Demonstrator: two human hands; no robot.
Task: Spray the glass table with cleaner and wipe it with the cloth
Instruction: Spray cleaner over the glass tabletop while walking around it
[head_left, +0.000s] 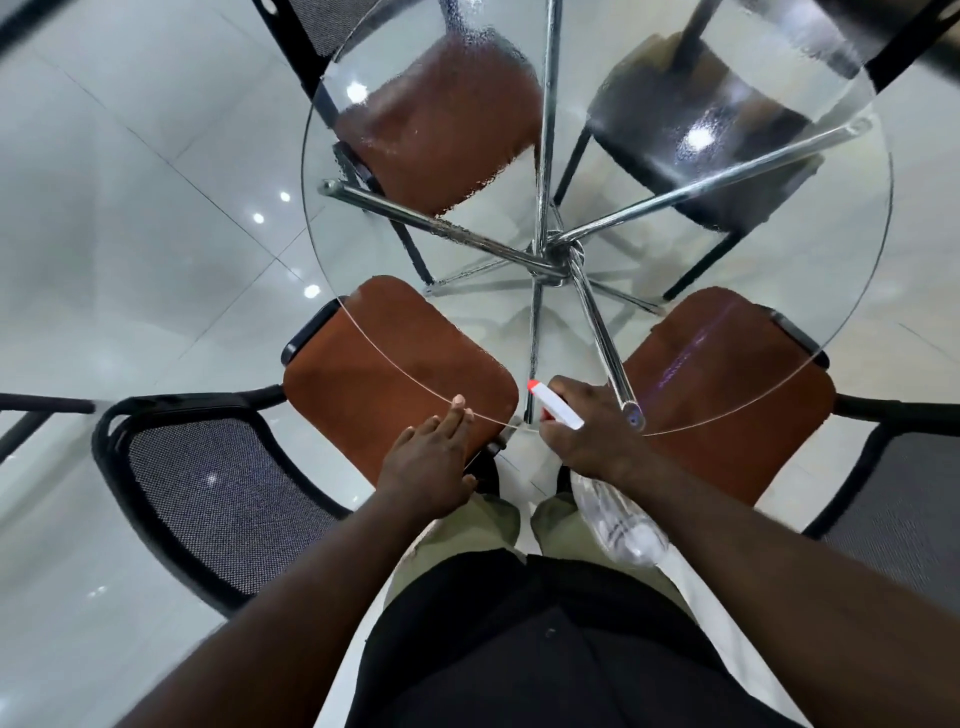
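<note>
1. A person stands at the near edge of a round glass table (727, 270), seen from above, with both bare forearms reaching forward.
2. The left hand (426, 467) lies flat with its fingers (457, 413) straight and close together. The fingertips rest on the near rim of the glass, and the hand holds nothing.
3. The right hand (587, 431) is curled round the neck of a spray bottle (623, 525). It is just over the near rim, to the right of the left hand.
4. The bottle's white trigger head (561, 413) sticks out of the fist, and its red nozzle tip (532, 385) points far and left across the glass. The clear body hangs down under the wrist, tilted back toward the person.
5. The far part of the tabletop carries a film of droplets (805, 47) that blurs what lies beneath it. The near part looks clear.
6. Through the glass shows a chrome base (558, 254) whose tubes spread out from a central hub.
7. Four chairs are tucked under the table:
   - a brown seat (384, 343) at near left;
   - a brown seat (727, 374) at near right;
   - a brown seat (447, 130) at far left;
   - a black seat (691, 130) at far right.
8. The near chairs have black mesh backs (218, 499) on either side of the person.
9. The floor (130, 208) is of glossy white tiles.
</note>
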